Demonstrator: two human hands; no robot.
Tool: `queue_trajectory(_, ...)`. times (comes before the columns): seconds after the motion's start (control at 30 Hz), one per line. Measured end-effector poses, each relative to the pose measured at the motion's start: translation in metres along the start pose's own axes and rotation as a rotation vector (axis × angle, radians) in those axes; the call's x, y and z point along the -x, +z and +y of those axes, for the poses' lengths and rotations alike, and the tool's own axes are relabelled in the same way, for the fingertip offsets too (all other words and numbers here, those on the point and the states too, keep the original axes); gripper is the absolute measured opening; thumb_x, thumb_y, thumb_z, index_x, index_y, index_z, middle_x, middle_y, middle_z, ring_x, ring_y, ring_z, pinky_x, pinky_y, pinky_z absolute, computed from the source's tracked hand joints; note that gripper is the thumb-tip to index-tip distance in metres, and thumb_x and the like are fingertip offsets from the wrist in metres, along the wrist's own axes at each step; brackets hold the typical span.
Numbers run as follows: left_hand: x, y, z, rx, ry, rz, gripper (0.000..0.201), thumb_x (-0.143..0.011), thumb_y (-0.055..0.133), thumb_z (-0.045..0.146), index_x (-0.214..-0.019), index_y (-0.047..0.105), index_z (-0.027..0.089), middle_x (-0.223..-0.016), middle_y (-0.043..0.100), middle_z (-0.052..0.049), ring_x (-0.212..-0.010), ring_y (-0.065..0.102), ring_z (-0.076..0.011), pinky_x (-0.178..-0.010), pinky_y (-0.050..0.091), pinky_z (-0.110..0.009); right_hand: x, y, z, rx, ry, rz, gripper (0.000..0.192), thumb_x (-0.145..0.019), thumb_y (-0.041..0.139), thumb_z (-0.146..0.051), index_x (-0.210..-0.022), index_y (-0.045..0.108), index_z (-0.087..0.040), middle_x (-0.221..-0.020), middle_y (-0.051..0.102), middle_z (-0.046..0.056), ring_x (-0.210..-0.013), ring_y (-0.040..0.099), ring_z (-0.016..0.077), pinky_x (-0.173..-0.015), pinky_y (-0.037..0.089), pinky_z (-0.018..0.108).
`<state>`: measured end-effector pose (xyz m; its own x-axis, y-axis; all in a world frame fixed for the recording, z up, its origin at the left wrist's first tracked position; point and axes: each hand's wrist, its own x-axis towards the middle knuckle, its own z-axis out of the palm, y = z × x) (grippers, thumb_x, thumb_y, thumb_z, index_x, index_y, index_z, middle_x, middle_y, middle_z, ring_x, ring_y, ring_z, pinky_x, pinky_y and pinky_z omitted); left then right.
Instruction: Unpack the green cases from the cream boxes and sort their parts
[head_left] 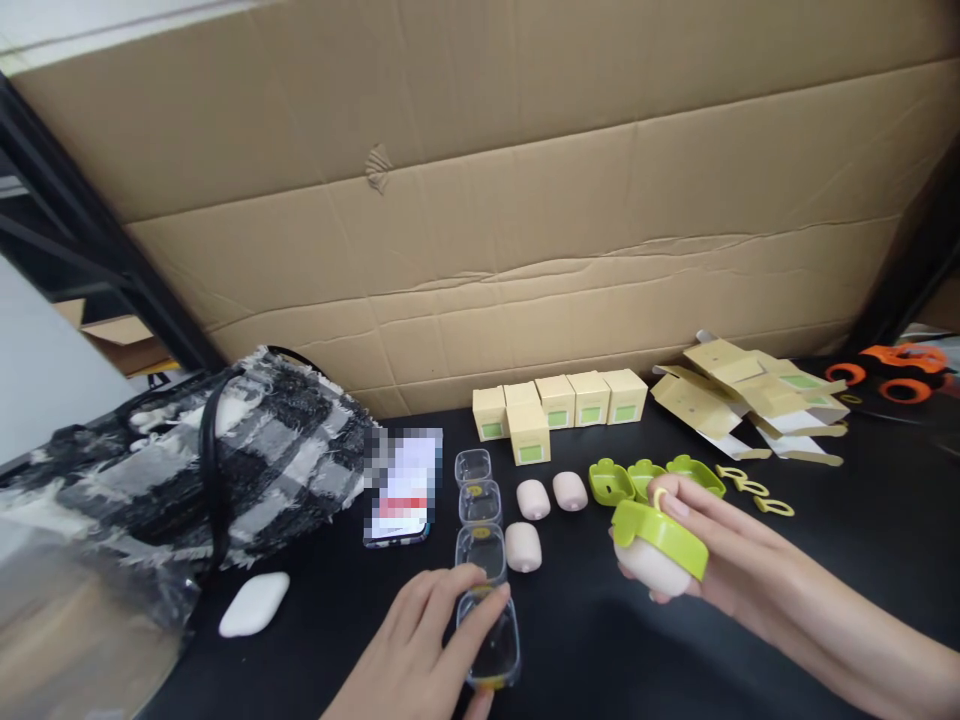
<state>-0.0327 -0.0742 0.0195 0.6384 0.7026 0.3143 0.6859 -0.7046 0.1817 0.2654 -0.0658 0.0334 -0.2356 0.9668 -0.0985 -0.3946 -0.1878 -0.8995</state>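
Cardboard (525, 210), creased and matte, walls off the back of a smooth black tabletop (315, 650). Above the table's right side, the right hand (724, 550) clasps a pale pink, rounded pod (651, 568) topped by a glossy lime-green cap (671, 540), thumb on top by a small yellowish loop (660, 498), fingertips curled underneath. At front centre, the left hand (424, 635) pinches a clear, round-cornered plastic cup (496, 645) between thumb at the near end and index finger at the far end; whether the cup is lifted, I cannot tell. Three similar clear cups (480, 503) line up beyond it. Between the hands and farther back sit three more pink pods (533, 499), smooth and pebble-like. Beyond the right hand lie scallop-edged green caps (610, 482) and thin yellowish rings (772, 507). Small square-sided cream boxes (624, 397) stand behind, beside flattened cartons (750, 390).
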Motion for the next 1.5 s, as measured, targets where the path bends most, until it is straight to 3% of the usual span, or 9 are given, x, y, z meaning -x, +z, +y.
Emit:
queue_trajectory(0.13, -0.013, -0.005, 0.012, 0.310, -0.133, 0.014, 0.056, -0.083, 0.057, 0.023, -0.135, 0.041, 0.033, -0.116, 0.059, -0.007, -0.103, 0.055, -0.0272, -0.091, 0.043, -0.043, 0.000, 0.005, 0.002, 0.164, -0.024, 0.108, 0.022, -0.085, 0.058, -0.048, -0.087, 0.061, -0.027, -0.096, 0.065, 0.000, -0.095, 0.061, 0.0182, -0.083, 0.051, 0.030)
queue_trajectory(0.3, -0.054, 0.024, 0.048, 1.537, -0.381, -0.337, 0.062, -0.077, 0.057, 0.062, -0.121, 0.045, 0.020, -0.074, 0.061, -0.001, -0.058, 0.053, -0.0101, -0.057, 0.038, -0.022, 0.004, 0.007, 0.007, 0.430, -0.272, -0.068, 0.021, -0.093, 0.044, -0.047, -0.090, 0.054, -0.029, -0.115, 0.064, 0.002, -0.113, 0.055, 0.0199, -0.095, 0.044, 0.036)
queue_trajectory(0.4, -0.078, 0.040, 0.061, 1.904, -0.384, -0.520, 0.063, -0.062, 0.067, 0.070, -0.090, 0.054, 0.014, -0.065, 0.057, 0.000, -0.052, 0.050, -0.0073, -0.052, 0.033, -0.020, 0.007, 0.007, 0.008, 0.506, -0.273, -0.193, 0.019, -0.095, 0.040, -0.042, -0.090, 0.054, -0.029, -0.126, 0.060, 0.003, -0.129, 0.043, 0.0204, -0.105, 0.036, 0.042)
queue_trajectory(0.53, -0.088, 0.039, 0.058, 1.915, -0.439, -0.468, 0.057, -0.056, 0.084, 0.047, -0.088, 0.047, 0.018, -0.062, 0.060, 0.003, -0.050, 0.052, -0.0065, -0.049, 0.030, -0.018, 0.007, 0.002, 0.002, 0.764, -0.491, -0.160, 0.017, -0.091, 0.050, -0.039, -0.105, 0.058, -0.032, -0.141, 0.047, 0.004, -0.133, 0.037, 0.0241, -0.105, 0.036, 0.045)
queue_trajectory(0.63, -0.084, 0.034, 0.056, 1.933, -0.509, -0.431, 0.058, -0.057, 0.086, 0.036, -0.093, 0.044, 0.021, -0.066, 0.057, 0.006, -0.051, 0.050, -0.0056, -0.051, 0.031, -0.019, 0.008, 0.004, -0.006, 1.008, -0.695, -0.215, 0.047, -0.079, 0.068, -0.038, -0.122, 0.053, -0.033, -0.132, 0.056, 0.007, -0.121, 0.053, 0.0249, -0.097, 0.047, 0.036)
queue_trajectory(0.97, -0.077, 0.044, 0.059, 1.828, -0.436, -0.292, 0.061, -0.062, 0.084, 0.036, -0.111, 0.052, 0.020, -0.082, 0.056, 0.003, -0.063, 0.048, -0.0065, -0.062, 0.032, -0.021, 0.014, 0.014, -0.014, 1.259, -0.892, -0.364, 0.045, -0.073, 0.074, -0.013, -0.112, 0.055, -0.022, -0.111, 0.069, 0.006, -0.095, 0.068, 0.0157, -0.082, 0.055, 0.019)
queue_trajectory(1.17, -0.070, 0.044, 0.071, 1.861, -0.580, -0.281, 0.117, -0.068, 0.080, 0.033, -0.147, -0.005, 0.021, -0.102, 0.062, -0.004, -0.074, 0.059, -0.0109, -0.081, 0.038, -0.028, 0.018, 0.012, -0.003, 1.213, -0.881, -0.313, 0.034, -0.073, 0.063, -0.004, -0.099, 0.051, -0.023, -0.099, 0.069, 0.004, -0.085, 0.068, 0.0152, -0.075, 0.056, 0.023)
queue_trajectory(1.37, -0.068, 0.051, 0.062, 1.929, -0.494, -0.370, 0.101, -0.072, 0.078, 0.026, -0.147, 0.011, 0.028, -0.120, 0.058, -0.008, -0.077, 0.064, -0.0121, -0.076, 0.042, -0.028, 0.016, 0.013, -0.007, 1.274, -0.941, -0.334, 0.048, -0.074, 0.065, -0.006, -0.117, 0.052, -0.023, -0.099, 0.069, 0.006, -0.085, 0.067, 0.0161, -0.075, 0.056, 0.022)
queue_trajectory(1.5, -0.074, 0.049, 0.049, 1.912, -0.366, -0.435, 0.088, -0.073, 0.076, 0.023, -0.144, 0.025, 0.032, -0.146, 0.037, -0.007, -0.107, 0.059, -0.0201, -0.092, 0.040, -0.032, 0.016, 0.010, -0.012, 1.216, -0.838, -0.388, 0.047, -0.076, 0.068, -0.009, -0.120, 0.055, -0.023, -0.107, 0.067, 0.007, -0.096, 0.065, 0.0154, -0.082, 0.054, 0.021)
